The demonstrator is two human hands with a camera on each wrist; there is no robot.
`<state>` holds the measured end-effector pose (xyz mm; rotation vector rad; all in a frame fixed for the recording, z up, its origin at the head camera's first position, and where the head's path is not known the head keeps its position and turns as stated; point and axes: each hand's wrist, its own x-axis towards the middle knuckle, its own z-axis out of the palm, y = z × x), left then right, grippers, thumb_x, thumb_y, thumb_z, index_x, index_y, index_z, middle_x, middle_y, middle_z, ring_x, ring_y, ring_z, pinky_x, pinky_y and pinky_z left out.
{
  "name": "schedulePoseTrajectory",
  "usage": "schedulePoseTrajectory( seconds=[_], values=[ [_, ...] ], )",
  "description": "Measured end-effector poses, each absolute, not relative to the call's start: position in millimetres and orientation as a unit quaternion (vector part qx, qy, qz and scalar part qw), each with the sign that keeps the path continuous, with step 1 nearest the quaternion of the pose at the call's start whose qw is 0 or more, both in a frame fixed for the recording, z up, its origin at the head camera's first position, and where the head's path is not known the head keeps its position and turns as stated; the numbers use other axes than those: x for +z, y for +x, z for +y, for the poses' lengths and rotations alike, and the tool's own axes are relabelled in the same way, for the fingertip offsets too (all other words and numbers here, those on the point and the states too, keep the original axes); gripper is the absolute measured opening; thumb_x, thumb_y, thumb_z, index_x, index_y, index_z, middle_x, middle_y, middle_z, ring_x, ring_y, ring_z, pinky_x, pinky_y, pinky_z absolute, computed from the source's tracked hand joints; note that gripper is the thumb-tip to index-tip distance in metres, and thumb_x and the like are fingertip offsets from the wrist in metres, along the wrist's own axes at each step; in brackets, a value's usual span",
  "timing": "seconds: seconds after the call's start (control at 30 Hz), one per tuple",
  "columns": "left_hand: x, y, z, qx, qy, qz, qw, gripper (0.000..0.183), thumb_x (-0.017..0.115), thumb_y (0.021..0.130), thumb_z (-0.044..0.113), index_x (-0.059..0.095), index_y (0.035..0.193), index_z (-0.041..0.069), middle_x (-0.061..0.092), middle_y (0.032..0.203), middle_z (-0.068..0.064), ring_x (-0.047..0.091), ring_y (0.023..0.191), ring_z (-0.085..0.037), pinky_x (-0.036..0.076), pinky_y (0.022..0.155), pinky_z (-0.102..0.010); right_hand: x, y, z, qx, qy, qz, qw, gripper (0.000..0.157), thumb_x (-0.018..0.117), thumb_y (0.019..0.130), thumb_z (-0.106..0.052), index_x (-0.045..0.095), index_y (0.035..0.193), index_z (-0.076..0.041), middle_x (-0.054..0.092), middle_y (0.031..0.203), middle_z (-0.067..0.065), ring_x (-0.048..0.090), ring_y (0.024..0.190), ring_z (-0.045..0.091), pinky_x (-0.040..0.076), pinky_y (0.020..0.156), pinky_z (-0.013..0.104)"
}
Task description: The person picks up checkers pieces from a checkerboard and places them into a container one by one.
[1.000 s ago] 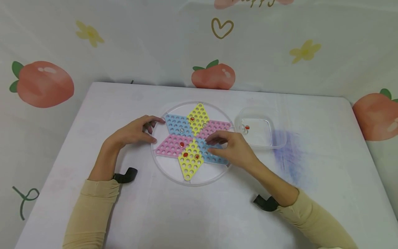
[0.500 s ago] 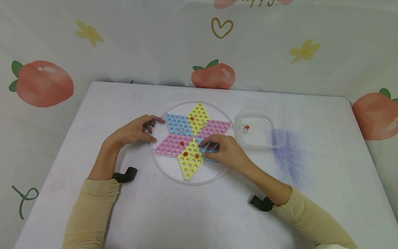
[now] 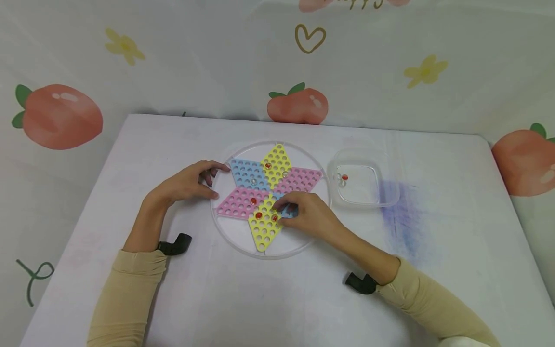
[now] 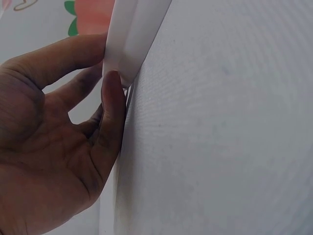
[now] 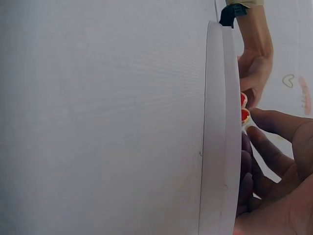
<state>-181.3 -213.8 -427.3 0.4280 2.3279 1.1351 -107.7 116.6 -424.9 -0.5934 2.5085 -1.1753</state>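
In the head view, a round Chinese checkers board [image 3: 260, 250] with a pink, yellow and blue star of holes lies on the table. My left hand [image 3: 188, 182] is at its left rim. Thumb and forefinger touch that rim [image 4: 128, 39] in the left wrist view. My right hand [image 3: 314, 214] is over the lower right of the star, covering part of a blue section. Its parted thumb and forefinger are right at a red marble [image 3: 275, 218] in the near yellow section. In the right wrist view the fingertips [image 5: 254, 114] flank the red marble [image 5: 245, 116].
Other red marbles [image 3: 253, 201] and clear marbles [image 3: 254, 181] sit in the star's holes. A clear plastic box [image 3: 355, 203] with a few marbles [image 3: 344, 178] stands right of the board. Behind the white table [image 3: 277, 299] hangs a fruit-printed cloth [image 3: 217, 67].
My right hand has moved left and toward me, from over the blue section to the red marble in the near yellow one. The left hand stays at the rim.
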Motion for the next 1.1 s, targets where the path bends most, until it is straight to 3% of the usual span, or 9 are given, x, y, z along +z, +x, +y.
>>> schedulePoseTrajectory(
  seconds=[0.23,0.43,0.67,1.1],
  values=[
    [-427.4,-181.6,-214.3,0.416,0.152,0.859,0.256,0.068,0.082,0.078,0.004,0.054,0.139,0.01,0.045,0.117,-0.013,0.045,0.099,-0.025,0.042,0.08,-0.029,-425.4,-107.7,113.7,-0.354,-0.235,0.896,0.129,0.032,0.086,0.076,-0.019,0.076,0.107,-0.017,0.062,0.097,-0.004,0.056,0.086,0.011,0.047,0.077,0.028],
    [-426.9,-181.1,-214.7,0.417,0.149,0.859,0.255,0.067,0.082,0.077,0.004,0.055,0.138,0.011,0.045,0.116,-0.013,0.045,0.098,-0.026,0.042,0.08,-0.029,-426.8,-106.5,109.2,-0.332,-0.222,0.909,0.12,0.028,0.087,0.076,-0.026,0.079,0.102,-0.02,0.059,0.091,-0.005,0.052,0.079,0.011,0.043,0.071,0.028],
    [-426.2,-180.5,-214.0,0.415,0.146,0.862,0.253,0.067,0.081,0.077,0.005,0.055,0.138,0.011,0.045,0.116,-0.013,0.045,0.098,-0.025,0.041,0.081,-0.031,-426.3,-105.9,107.0,-0.339,-0.217,0.909,0.103,0.023,0.088,0.075,-0.023,0.081,0.097,-0.019,0.061,0.088,-0.007,0.054,0.076,0.01,0.042,0.069,0.027],
    [-425.0,-179.4,-212.5,0.415,0.16,0.86,0.25,0.067,0.081,0.077,0.003,0.053,0.139,0.006,0.046,0.114,-0.015,0.045,0.098,-0.027,0.042,0.078,-0.027,-426.6,-106.9,110.7,-0.375,-0.192,0.899,0.123,0.018,0.088,0.075,-0.024,0.082,0.093,-0.022,0.064,0.087,-0.011,0.057,0.08,0.006,0.045,0.07,0.026]
  ],
)
